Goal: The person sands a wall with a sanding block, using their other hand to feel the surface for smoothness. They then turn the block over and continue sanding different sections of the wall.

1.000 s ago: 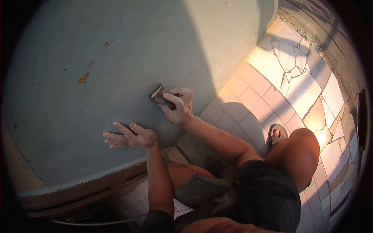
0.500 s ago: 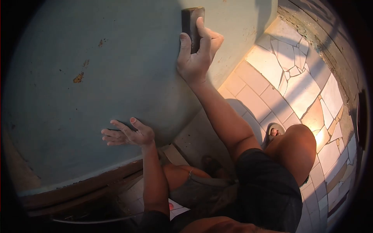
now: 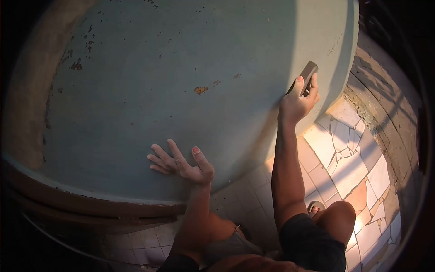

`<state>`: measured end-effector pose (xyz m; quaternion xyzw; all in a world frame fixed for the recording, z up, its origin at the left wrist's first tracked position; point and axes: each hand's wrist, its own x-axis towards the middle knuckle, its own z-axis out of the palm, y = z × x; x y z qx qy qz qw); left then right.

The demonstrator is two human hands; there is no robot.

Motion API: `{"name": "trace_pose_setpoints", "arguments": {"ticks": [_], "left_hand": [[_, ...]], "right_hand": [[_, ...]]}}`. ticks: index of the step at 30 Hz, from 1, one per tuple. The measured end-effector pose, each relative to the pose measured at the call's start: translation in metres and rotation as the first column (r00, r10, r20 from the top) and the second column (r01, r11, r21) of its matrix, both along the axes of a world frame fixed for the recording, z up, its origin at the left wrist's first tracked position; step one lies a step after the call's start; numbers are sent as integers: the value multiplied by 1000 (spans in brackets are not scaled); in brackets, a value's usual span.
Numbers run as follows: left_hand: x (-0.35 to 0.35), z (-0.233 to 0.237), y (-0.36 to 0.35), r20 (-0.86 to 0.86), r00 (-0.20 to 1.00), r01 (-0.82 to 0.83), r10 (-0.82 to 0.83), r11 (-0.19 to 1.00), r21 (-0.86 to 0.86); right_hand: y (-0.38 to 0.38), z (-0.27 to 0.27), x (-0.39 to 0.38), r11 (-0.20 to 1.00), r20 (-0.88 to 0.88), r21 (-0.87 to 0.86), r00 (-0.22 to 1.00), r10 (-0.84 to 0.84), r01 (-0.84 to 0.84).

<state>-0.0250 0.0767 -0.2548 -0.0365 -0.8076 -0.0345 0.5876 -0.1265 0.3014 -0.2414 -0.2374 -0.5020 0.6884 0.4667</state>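
Observation:
My right hand grips a dark sanding block, thumb on one side and fingers on the other. The block is tilted and lies against the greenish painted wall, where shade meets a sunlit strip. Lower down on the left, my left hand has its fingers spread and holds nothing. It rests on or very close to the wall; exact contact is hard to see. Pale dust coats both hands. A chipped brown spot shows in the paint between and above the hands.
More dark chips mark the wall's upper left. A brown wooden ledge runs along its bottom left edge. Pale floor tiles and irregular stone paving lie at the right, beside my sandalled foot and bent knee.
My view has swung, so more of the wall shows at left. My right hand, with the sanding block, now appears farther right and lower, and the block leans more. The left hand stays spread.

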Motion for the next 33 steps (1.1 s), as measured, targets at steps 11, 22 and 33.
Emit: {"name": "trace_pose_setpoints", "arguments": {"ticks": [11, 22, 33], "left_hand": [[15, 21, 4, -220, 943, 293, -249, 935, 201], [-1, 51, 103, -366, 767, 606, -527, 407, 683], [53, 148, 143, -259, 564, 446, -784, 26, 895]], "right_hand": [[14, 114, -14, 686, -369, 671, 929, -18, 280], [-10, 71, 42, 350, -147, 779, 390, 909, -521], [3, 105, 39, -735, -460, 201, -725, 513, -648]]}}
